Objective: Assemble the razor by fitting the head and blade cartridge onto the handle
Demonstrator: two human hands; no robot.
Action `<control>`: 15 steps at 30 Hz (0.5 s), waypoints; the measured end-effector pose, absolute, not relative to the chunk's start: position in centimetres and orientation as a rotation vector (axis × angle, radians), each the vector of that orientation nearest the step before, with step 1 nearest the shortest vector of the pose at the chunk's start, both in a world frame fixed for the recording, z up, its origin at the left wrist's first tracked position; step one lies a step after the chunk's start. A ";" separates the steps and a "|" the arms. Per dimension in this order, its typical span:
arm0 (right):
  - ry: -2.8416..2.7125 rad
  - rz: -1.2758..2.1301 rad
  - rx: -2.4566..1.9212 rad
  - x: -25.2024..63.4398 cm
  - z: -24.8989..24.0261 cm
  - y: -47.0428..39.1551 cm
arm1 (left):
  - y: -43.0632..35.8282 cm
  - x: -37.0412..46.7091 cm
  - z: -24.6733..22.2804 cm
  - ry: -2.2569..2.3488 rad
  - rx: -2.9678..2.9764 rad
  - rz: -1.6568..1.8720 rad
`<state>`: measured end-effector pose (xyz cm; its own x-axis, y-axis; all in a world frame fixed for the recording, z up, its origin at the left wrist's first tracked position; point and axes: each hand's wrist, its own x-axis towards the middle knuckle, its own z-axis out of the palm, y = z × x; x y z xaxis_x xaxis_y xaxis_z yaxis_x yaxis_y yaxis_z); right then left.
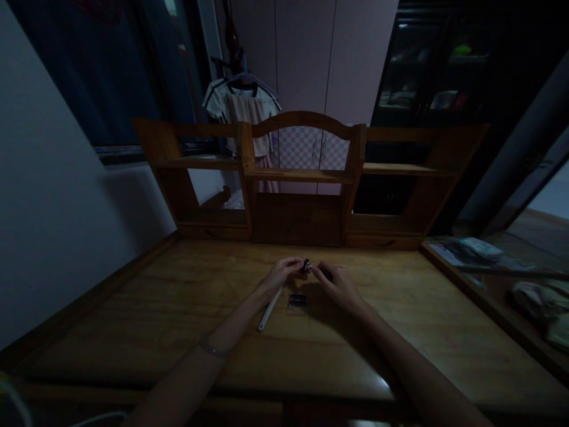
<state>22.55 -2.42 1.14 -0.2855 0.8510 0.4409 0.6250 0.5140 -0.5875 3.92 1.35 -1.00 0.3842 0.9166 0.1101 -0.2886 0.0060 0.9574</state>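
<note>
Above the middle of the wooden desk, my left hand (283,273) pinches a small dark object with shiny metal parts (306,265); its kind is too small to tell. My right hand (336,284) meets it from the other side, thumb and fingertips closed at its metal part. Something dark shows under the curled fingers of my right hand, but I cannot make it out. A white stick-like handle (268,311) with a hole at its near end lies on the desk, its far end hidden under my left hand. Between my forearms rests a small clear case (297,305) with dark pieces in it.
A wooden shelf unit (297,176) with small drawers stands along the back of the desk (178,308). A wall (80,196) borders the left side. Beyond the right edge lie a plastic-wrapped item (478,249) and a cloth bundle (540,302). The room is dim.
</note>
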 end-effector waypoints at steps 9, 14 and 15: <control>-2.018 0.376 -1.196 22.5 1.1 -2.6 | 0.9 4.2 -0.6 0.669 1.199 1.056; -2.010 0.331 -1.216 22.5 1.0 -2.6 | 1.0 4.2 -0.7 0.697 1.242 1.064; -2.013 0.329 -1.211 22.5 1.0 -2.6 | 1.1 4.1 -0.7 0.707 1.251 1.060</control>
